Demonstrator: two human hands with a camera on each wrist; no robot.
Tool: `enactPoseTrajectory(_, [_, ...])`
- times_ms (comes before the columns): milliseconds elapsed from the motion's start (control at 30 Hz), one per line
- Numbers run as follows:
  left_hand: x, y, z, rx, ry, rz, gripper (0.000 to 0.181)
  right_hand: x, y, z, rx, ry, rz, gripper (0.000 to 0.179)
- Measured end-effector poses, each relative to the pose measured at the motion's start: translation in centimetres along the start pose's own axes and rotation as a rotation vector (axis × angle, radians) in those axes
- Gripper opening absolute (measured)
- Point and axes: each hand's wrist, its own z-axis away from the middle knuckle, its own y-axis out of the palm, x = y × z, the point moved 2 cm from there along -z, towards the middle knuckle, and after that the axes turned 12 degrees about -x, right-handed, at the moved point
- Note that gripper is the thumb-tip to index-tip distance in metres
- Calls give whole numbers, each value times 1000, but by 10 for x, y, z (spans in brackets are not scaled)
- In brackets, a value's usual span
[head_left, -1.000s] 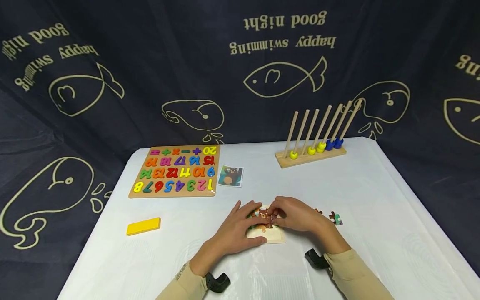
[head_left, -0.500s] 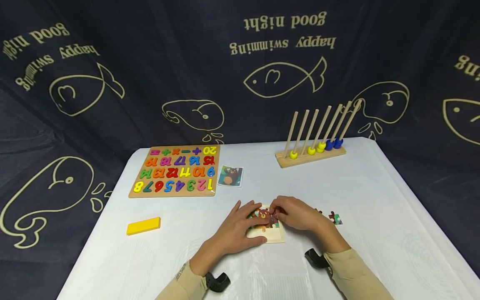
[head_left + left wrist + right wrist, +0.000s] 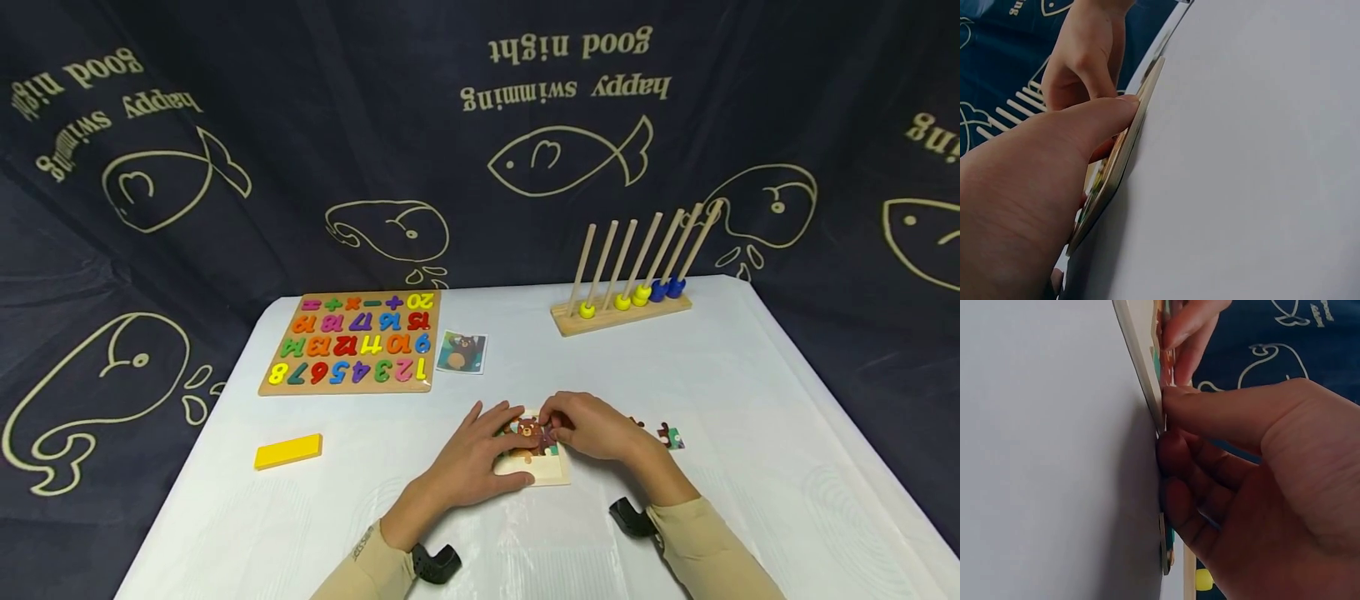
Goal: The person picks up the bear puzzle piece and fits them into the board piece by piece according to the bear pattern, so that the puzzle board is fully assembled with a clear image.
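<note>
A small wooden jigsaw puzzle board point(image 3: 551, 475) with a brown bear picture lies in front of the person, a pale bare strip along its near side. Across its left part lies the left hand point(image 3: 476, 462), fingers spread and fairly straight; in the left wrist view its thumb point(image 3: 1110, 112) rests on the board's near rim. At the right edge, the right hand point(image 3: 592, 427) has curled fingers. In the right wrist view its thumb point(image 3: 1188, 407) sits on top of the board and a fingertip meets the edge. Both hands partly hide the picture.
Loose puzzle pieces point(image 3: 671, 436) lie right of the right hand. Behind the board is a bear picture card point(image 3: 461, 352), with a number board point(image 3: 345, 390) to its left. A yellow block point(image 3: 288, 452) lies at left; a peg stand with beads point(image 3: 622, 317) stands at back right.
The right hand has shifted slightly to the right, towards the board's edge, uncovering more of the picture's right side. The left hand keeps its place.
</note>
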Motion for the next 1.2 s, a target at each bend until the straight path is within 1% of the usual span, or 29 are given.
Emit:
enactPoseTrajectory(100, [0,1,1,7,-9,0,52,-3,-2,0,2,4,-26,15])
enactPoseTrajectory(167, [0,1,1,8,-8,-6,52,-5,-8,0,-14,18,-40,16])
enactPoseTrajectory(300, [-1,1,-1,6,-15,7,60,-11,-29,5,-81,102,-91,19])
enactPoseTrajectory(400, [0,0,-1,4,-46,49,68,-16,-47,13,-121,174,-129,21])
enactPoseTrajectory(467, [2,-3,0,10,-75,78,71,-21,-55,20,-126,193,-115,22])
enactPoseTrajectory(533, [6,-8,2,26,-94,89,72,-26,-59,26,-118,182,-64,24])
enactPoseTrajectory(633, [13,-16,8,57,-101,75,76,-33,-58,33,-108,145,35,31])
enactPoseTrajectory(700, [18,-18,12,73,-96,68,79,-36,-55,35,-107,137,86,36])
enactPoseTrajectory(767, [23,-18,16,79,-91,62,82,-38,-50,33,-100,141,115,39])
enactPoseTrajectory(833, [25,-17,18,81,-89,66,84,-40,-45,30,-96,157,121,39])
enactPoseTrajectory(933, [26,-15,20,70,-79,61,85,-43,-41,25,-90,182,117,33])
enactPoseTrajectory(1067, [25,-15,20,64,-76,49,86,-46,-42,19,-85,231,102,26])
enactPoseTrajectory(1200, [26,-14,21,69,-77,25,86,-48,-45,14,-65,258,93,25])
